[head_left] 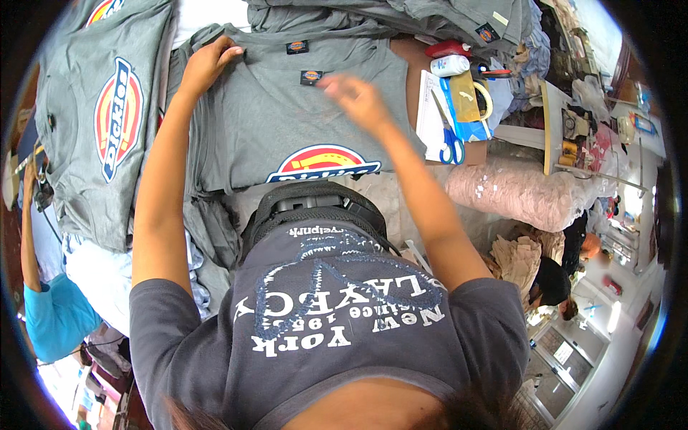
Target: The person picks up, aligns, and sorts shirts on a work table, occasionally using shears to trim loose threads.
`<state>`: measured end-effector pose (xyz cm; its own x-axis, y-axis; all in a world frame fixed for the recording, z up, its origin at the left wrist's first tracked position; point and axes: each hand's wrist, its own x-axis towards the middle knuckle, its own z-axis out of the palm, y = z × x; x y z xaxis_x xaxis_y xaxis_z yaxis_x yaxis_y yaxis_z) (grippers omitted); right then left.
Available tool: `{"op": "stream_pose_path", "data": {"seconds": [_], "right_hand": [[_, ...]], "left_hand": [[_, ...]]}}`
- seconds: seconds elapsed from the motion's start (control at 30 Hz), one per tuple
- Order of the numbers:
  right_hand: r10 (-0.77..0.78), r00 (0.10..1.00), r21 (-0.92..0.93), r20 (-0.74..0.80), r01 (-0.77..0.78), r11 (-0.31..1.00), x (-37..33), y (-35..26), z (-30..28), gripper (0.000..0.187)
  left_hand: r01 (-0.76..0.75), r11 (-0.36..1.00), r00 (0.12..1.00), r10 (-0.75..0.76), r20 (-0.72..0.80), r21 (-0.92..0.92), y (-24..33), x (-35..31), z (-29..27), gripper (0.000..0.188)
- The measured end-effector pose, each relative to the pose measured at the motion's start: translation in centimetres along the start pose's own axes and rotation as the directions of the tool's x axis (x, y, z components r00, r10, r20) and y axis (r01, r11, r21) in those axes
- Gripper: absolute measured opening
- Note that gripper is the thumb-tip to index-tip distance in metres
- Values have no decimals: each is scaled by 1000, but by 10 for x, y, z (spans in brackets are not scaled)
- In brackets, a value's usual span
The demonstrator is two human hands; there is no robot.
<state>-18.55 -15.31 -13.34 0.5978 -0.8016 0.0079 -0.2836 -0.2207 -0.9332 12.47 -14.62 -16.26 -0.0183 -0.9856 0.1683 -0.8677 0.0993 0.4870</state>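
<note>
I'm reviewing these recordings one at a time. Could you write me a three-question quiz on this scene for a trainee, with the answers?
1. True or false: the left hand is at the picture's upper right corner of the front grey shirt.
2. Where do the scissors lie in relation to that shirt?
A) to its left
B) to its right
C) on top of its printed logo
3. Fill in the gap: the blurred fingertips of the right hand are close to a small black ____.

Key:
1. False; it is at the upper left.
2. B
3. label
</note>
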Motion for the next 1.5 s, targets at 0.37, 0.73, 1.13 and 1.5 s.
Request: {"op": "stream_pose_path", "data": {"seconds": [0.37, 0.73, 1.13, 1.5], "right_hand": [[-83, 990, -462, -115, 20, 887, 56, 69, -115, 36], [117, 971, 31, 208, -126, 992, -115, -91, -183, 21], [15, 976, -454, -218, -114, 884, 56, 76, -93, 36], [89, 977, -535, -193, -181, 825, 56, 98, -85, 39]], "left_hand": [[239, 815, 971, -213, 111, -528, 17, -31, -37, 19], [37, 989, 998, -42, -36, -143, 168, -143, -161, 15], [215, 965, 976, -207, -65, 151, 0, -34, -17, 26], [225, 946, 974, -218, -58, 232, 14, -32, -4, 51]]}}
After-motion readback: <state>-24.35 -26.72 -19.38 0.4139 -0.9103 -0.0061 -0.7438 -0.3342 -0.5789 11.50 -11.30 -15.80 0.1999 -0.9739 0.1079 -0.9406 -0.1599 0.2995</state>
